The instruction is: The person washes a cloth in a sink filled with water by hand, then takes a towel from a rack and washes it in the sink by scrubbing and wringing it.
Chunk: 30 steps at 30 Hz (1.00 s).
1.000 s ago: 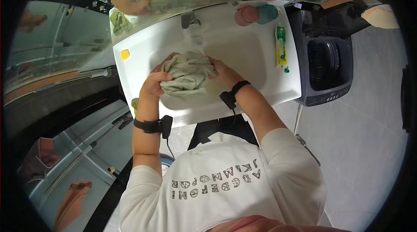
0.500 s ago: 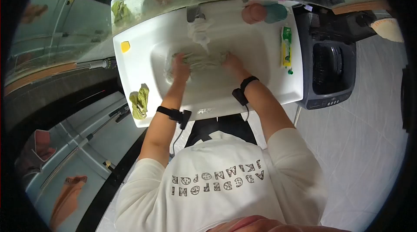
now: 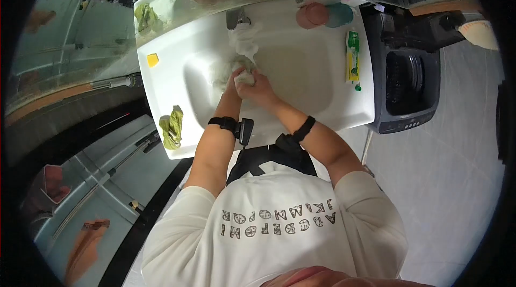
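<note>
In the white sink (image 3: 301, 109) a wet, pale cloth (image 3: 245, 77) is bunched up in front of the tap (image 3: 237, 20). My left hand (image 3: 232, 86) is closed on its left side, while my right hand (image 3: 259, 89) grips it from the right. The two hands are close together, and part of the cloth spreads out beyond the left fingers. White, foamy-looking water runs from the tap just behind the cloth. Some fingers are hidden by the cloth.
A crumpled green cloth (image 3: 172, 128) lies on the sink's left ledge, with a yellow block (image 3: 153, 60) behind it. On the right ledge are a green-yellow tube (image 3: 352, 58), a pink cup (image 3: 312, 15) and a teal cup (image 3: 340, 14). A dark washing machine (image 3: 411, 85) stands to the right.
The cloth was stretched wide between my hands and is now bunched together. My right hand has moved left to meet my left hand, which shifted slightly right.
</note>
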Each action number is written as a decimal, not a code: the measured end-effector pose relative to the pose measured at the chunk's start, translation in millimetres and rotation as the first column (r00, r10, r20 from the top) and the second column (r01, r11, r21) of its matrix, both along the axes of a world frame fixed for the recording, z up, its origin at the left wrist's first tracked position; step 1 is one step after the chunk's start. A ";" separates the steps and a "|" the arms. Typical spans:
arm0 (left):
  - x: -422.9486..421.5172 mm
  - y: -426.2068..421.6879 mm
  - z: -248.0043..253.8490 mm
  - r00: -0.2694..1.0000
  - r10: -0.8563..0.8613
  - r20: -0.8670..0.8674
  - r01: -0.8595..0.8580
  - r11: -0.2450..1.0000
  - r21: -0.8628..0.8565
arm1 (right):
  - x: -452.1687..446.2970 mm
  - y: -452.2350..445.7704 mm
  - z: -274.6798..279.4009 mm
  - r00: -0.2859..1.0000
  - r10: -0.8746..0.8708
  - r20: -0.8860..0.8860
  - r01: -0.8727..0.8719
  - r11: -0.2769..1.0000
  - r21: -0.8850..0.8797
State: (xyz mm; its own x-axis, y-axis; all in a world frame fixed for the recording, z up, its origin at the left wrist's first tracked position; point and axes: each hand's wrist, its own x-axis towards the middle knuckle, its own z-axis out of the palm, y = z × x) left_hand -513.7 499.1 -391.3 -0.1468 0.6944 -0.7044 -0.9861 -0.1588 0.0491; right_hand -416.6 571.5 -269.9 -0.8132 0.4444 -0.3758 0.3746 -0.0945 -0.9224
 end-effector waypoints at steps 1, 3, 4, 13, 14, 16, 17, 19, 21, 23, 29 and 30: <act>1.0 -1.0 7.2 1.000 -0.005 -0.014 0.005 1.000 -0.013 | -3.1 -10.4 -9.7 0.993 -0.069 0.094 0.055 0.988 0.142; 7.8 4.7 30.8 0.998 -0.031 -0.057 0.025 0.994 -0.102 | -11.2 -22.9 1.5 0.983 -0.157 0.096 0.112 0.925 0.364; 13.2 9.8 47.0 0.996 -0.049 -0.078 0.036 0.987 -0.158 | -13.2 -22.7 8.7 0.969 -0.234 0.085 0.144 0.807 0.572; 11.5 -13.4 37.3 0.981 -0.170 -0.091 0.173 0.985 0.024 | -17.4 -28.1 27.3 0.944 -0.323 0.069 0.126 0.547 0.828; 12.9 -12.2 39.7 0.981 -0.172 -0.093 0.177 0.983 0.039 | -14.9 -33.5 27.7 0.950 -0.309 -0.030 0.148 0.365 0.919; 23.7 -2.3 44.3 0.979 -0.163 -0.121 0.151 0.983 -0.101 | -19.8 -19.6 3.9 0.934 -0.282 0.222 0.100 0.798 0.594; 29.1 3.0 43.8 0.978 -0.155 -0.142 0.133 0.979 -0.154 | -26.7 5.0 5.9 0.935 -0.282 0.213 0.103 0.795 0.598; 32.7 -0.2 40.4 0.978 -0.138 -0.157 0.118 0.984 -0.132 | -27.5 40.9 18.8 0.873 -0.174 0.456 0.061 0.966 0.252; 25.4 -6.8 47.4 0.981 -0.106 -0.159 0.109 0.994 0.008 | -24.9 11.6 33.9 0.871 -0.162 0.464 -0.002 0.943 0.332; 25.3 -18.7 64.1 0.993 -0.024 -0.114 0.056 0.957 0.286 | -25.3 -26.1 11.7 0.861 -0.135 0.491 -0.086 0.912 0.402; 27.2 -9.5 74.0 0.895 -0.368 -0.253 0.240 0.875 -0.421 | -17.6 44.1 -32.2 0.776 0.090 0.625 -0.447 0.777 0.443; 19.2 -11.6 85.0 0.893 -0.365 -0.264 0.233 0.876 -0.422 | -15.3 57.8 -38.9 0.784 0.285 0.552 -0.460 0.864 0.207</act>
State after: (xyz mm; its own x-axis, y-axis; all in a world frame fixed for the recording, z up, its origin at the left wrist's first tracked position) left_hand -494.6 487.5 -306.3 -0.2406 0.4400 -0.8652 -0.8986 0.2360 0.3699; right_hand -431.9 629.3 -308.8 -0.6847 0.3086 -0.6603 0.7222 0.4090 -0.5578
